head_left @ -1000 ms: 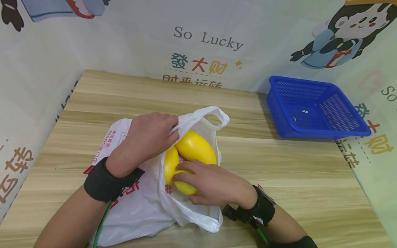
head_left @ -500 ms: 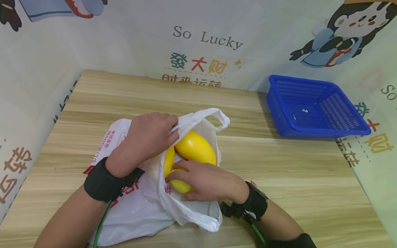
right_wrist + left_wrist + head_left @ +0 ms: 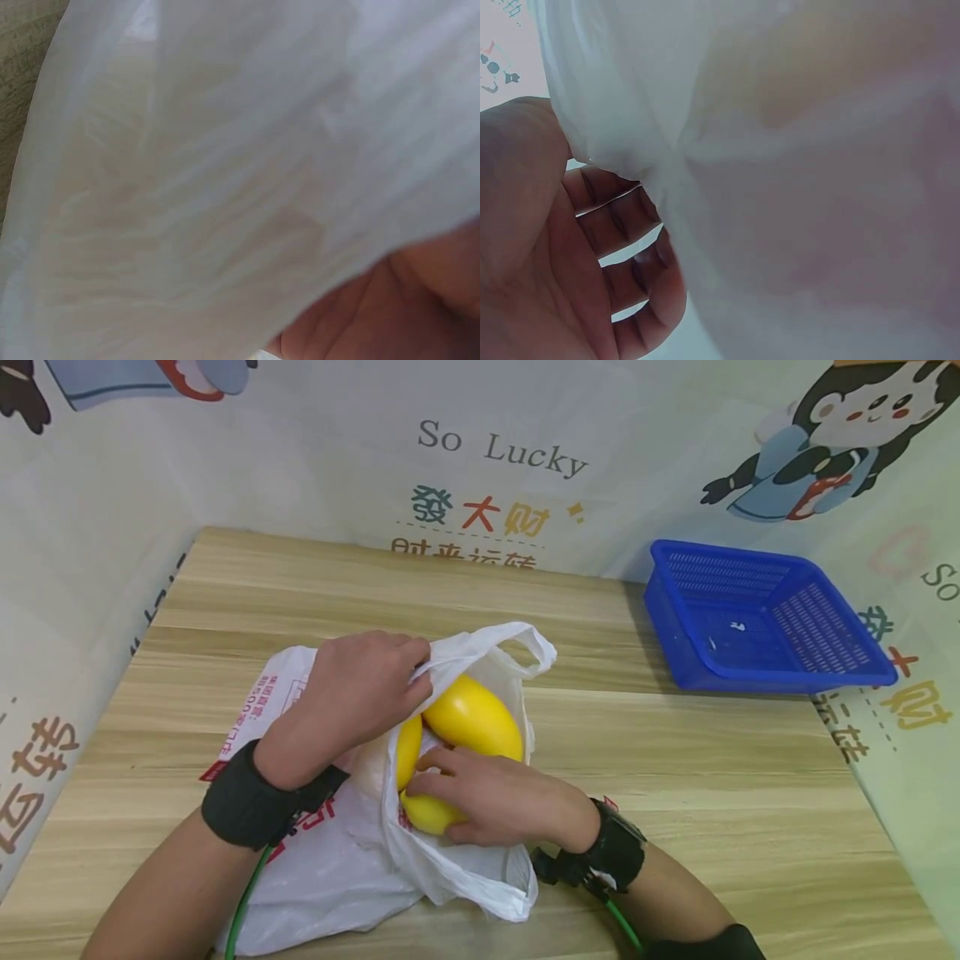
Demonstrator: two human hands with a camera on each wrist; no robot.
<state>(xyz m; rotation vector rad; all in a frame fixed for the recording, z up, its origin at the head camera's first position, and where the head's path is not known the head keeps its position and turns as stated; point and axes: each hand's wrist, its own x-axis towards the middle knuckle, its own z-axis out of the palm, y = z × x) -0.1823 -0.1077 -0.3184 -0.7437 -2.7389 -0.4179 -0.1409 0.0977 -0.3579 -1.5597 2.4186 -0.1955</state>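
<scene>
Behind the left hand (image 3: 356, 685) sits a wide black wristband (image 3: 234, 800) with a green cable (image 3: 246, 902); behind the right hand (image 3: 495, 797), a black strap (image 3: 621, 852), black device (image 3: 553, 867) and second green cable (image 3: 624, 927). A black sleeve (image 3: 708, 946) shows near right.

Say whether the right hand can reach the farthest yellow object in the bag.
Probably yes: the white bag gapes, gripped by the left hand, and the farthest yellow object lies mostly uncovered beside the right hand, though that hand holds the nearest yellow object.
</scene>
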